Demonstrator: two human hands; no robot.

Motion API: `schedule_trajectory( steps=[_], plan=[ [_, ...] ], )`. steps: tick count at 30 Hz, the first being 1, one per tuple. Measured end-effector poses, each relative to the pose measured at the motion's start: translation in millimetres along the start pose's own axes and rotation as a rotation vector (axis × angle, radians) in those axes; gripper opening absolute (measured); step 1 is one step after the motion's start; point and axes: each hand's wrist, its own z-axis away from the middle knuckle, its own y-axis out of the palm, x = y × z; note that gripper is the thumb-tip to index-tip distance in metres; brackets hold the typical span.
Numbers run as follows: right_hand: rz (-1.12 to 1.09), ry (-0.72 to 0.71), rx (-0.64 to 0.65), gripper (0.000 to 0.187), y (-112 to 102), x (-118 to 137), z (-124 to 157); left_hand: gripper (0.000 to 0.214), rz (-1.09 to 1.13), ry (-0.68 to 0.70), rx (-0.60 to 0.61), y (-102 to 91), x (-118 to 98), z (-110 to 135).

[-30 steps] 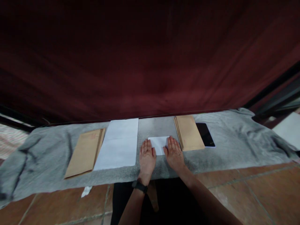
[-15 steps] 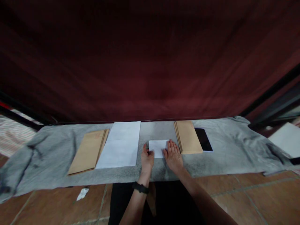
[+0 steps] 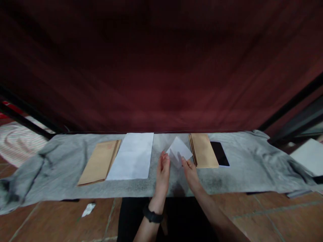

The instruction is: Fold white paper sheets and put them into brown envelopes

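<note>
The right hand (image 3: 189, 171) pinches one small, smooth white-paper rectangle (image 3: 178, 148), tilted over fuzzy grey cloth (image 3: 242, 158); the narrowed left hand (image 3: 163, 170) is at its left corner, grip unclear. Two flat brown-paper stacks (image 3: 204, 151) flank it.

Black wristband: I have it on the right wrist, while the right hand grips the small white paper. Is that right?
Not quite: the black wristband is on the left wrist, not the right, as the head view shows. The right hand does grip the small white paper.
</note>
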Motion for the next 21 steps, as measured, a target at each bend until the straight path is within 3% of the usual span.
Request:
schedule_trajectory(
  steps=[3,5,7,10,14,15,17,19,21],
  plan=[
    [-0.384,0.158,0.005,0.058,5,2,0,0.057,-0.014,-0.163,-0.080,-5.1,25,1],
    [-0.597,0.265,0.004,0.058,13,-1,6,0.059,0.038,-0.232,-0.003,-7.2,41,2],
    [-0.644,0.331,0.002,0.055,20,-6,15,0.062,0.066,-0.247,0.043,-8.4,52,3],
    [-0.656,0.405,0.063,0.050,23,-17,30,0.067,-0.051,-0.192,0.057,-12.7,58,-2],
    [-0.645,0.483,0.316,0.046,6,-23,47,0.066,-0.348,0.002,0.110,-24.0,58,-18],
    [-0.594,0.475,0.353,0.046,0,-22,50,0.066,-0.420,0.045,0.105,-26.3,58,-21],
    [-0.383,0.369,0.286,0.045,-10,-20,51,0.066,-0.543,0.098,0.091,-29.1,59,-26],
    [-0.093,0.165,0.194,0.044,-15,-17,47,0.064,-0.625,0.142,0.086,-29.3,61,-30],
    [0.194,-0.062,0.190,0.045,-16,-15,41,0.060,-0.682,0.183,0.083,-28.3,61,-31]
  ],
)
